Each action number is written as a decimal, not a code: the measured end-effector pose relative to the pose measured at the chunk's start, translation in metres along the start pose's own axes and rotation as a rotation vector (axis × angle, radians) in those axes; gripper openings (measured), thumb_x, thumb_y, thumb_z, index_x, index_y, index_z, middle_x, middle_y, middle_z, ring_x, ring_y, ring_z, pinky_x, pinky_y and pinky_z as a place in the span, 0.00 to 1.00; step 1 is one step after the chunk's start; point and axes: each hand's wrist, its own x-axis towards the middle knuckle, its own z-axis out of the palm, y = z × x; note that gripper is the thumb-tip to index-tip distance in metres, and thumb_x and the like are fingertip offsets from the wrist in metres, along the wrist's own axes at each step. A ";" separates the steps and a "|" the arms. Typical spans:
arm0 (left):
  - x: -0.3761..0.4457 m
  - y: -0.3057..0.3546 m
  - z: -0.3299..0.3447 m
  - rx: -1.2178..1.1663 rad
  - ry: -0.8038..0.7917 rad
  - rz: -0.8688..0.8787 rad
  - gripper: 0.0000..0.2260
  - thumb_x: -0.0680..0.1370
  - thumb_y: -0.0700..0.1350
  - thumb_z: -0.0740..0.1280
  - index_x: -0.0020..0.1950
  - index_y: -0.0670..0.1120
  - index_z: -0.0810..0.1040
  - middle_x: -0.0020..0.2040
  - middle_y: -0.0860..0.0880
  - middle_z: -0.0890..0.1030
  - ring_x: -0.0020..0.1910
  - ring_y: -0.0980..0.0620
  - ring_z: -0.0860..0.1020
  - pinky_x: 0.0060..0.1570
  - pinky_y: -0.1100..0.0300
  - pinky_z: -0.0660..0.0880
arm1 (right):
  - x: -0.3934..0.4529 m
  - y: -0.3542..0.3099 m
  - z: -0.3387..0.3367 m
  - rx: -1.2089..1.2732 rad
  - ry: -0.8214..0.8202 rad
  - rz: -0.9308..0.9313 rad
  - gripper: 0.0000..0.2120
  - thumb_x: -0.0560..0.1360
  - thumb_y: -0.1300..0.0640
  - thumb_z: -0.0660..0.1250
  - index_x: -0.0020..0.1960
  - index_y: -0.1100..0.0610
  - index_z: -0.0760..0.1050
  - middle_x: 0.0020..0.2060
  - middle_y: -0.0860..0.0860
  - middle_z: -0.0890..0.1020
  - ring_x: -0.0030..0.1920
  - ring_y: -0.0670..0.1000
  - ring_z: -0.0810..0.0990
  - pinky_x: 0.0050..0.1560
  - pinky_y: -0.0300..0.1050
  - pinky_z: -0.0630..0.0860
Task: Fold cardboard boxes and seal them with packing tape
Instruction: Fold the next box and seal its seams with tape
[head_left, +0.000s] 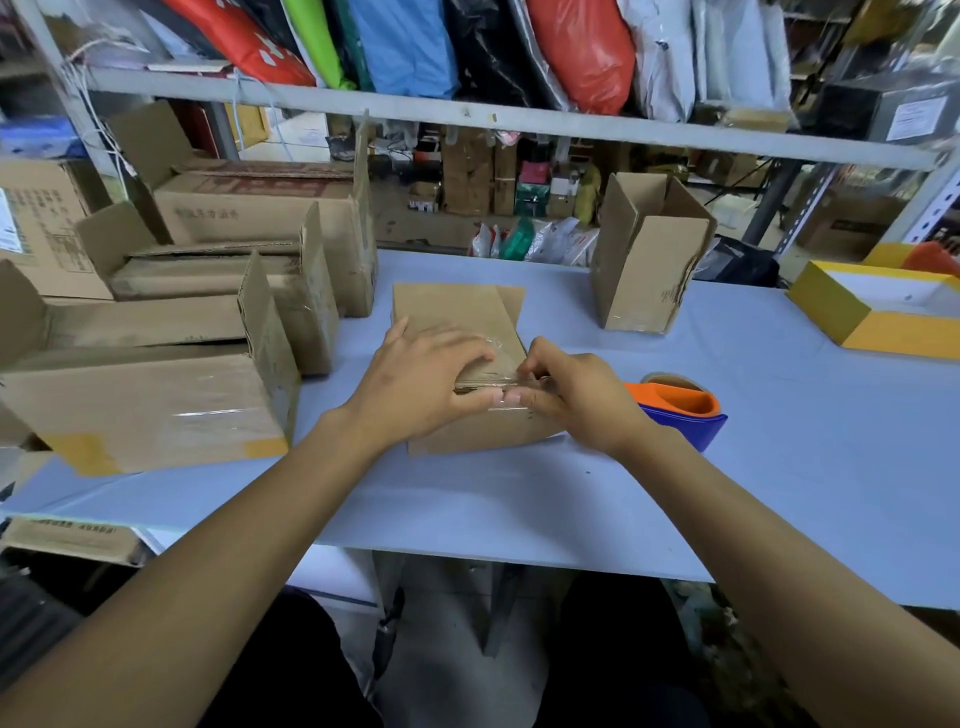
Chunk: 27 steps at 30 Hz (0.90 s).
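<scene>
A small brown cardboard box lies on the pale blue table in the middle. A strip of clear tape runs over its near top edge. My left hand lies flat on the box top, its fingers pressing the tape, thumb at the front edge. My right hand is at the box's right front corner, with its fingertips pinching and pressing the tape end. Just right of my right hand lies an orange and blue tape dispenser with its roll.
Several folded, taped boxes stand stacked along the left of the table. An open upright box stands at the back right. A yellow and white box sits far right. A shelf with coloured bags hangs overhead.
</scene>
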 end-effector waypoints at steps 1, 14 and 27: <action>-0.001 0.001 0.001 0.006 0.009 -0.002 0.34 0.69 0.74 0.51 0.65 0.57 0.77 0.69 0.59 0.75 0.73 0.53 0.68 0.71 0.39 0.60 | -0.001 0.000 0.000 -0.025 -0.008 -0.011 0.18 0.75 0.42 0.69 0.54 0.55 0.72 0.42 0.52 0.82 0.42 0.55 0.76 0.39 0.49 0.69; -0.007 0.000 0.009 -0.291 0.164 -0.058 0.21 0.65 0.64 0.70 0.56 0.61 0.84 0.61 0.64 0.80 0.68 0.61 0.71 0.74 0.41 0.46 | -0.002 -0.003 0.002 0.044 0.048 0.070 0.17 0.71 0.47 0.76 0.51 0.53 0.74 0.39 0.51 0.82 0.40 0.54 0.77 0.41 0.49 0.72; -0.010 0.012 0.011 -0.219 0.219 -0.104 0.16 0.68 0.63 0.68 0.52 0.60 0.84 0.56 0.64 0.83 0.65 0.65 0.73 0.75 0.44 0.46 | -0.006 -0.006 0.004 -0.065 0.057 0.049 0.16 0.75 0.44 0.71 0.55 0.54 0.73 0.40 0.50 0.82 0.42 0.55 0.77 0.41 0.51 0.73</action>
